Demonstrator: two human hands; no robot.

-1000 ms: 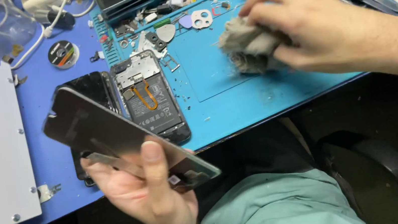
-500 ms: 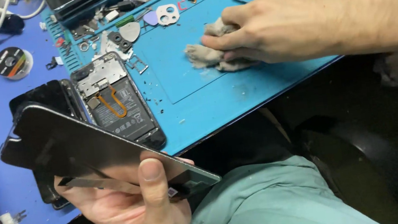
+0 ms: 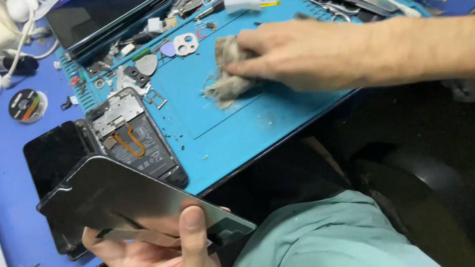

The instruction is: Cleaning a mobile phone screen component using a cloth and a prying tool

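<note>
The left hand [image 3: 162, 260] keeps its grip on one dark phone screen panel [image 3: 137, 203], thumb pressed on top, tilted above the desk [image 3: 2, 180] edge. The right hand [image 3: 306, 52] presses flat on one grey cleaning rag [image 3: 227, 74] on the blue repair mat [image 3: 236, 121], fingers clenched over it. One opened phone [image 3: 132, 137] lies between them, one black back cover [image 3: 53, 156] beside it. Since half a second ago, the rag hand has slid slightly left.

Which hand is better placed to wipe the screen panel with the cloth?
Probably the right hand: it already rests on the grey cloth on the blue mat. The left hand is occupied, holding the dark screen panel.
</note>
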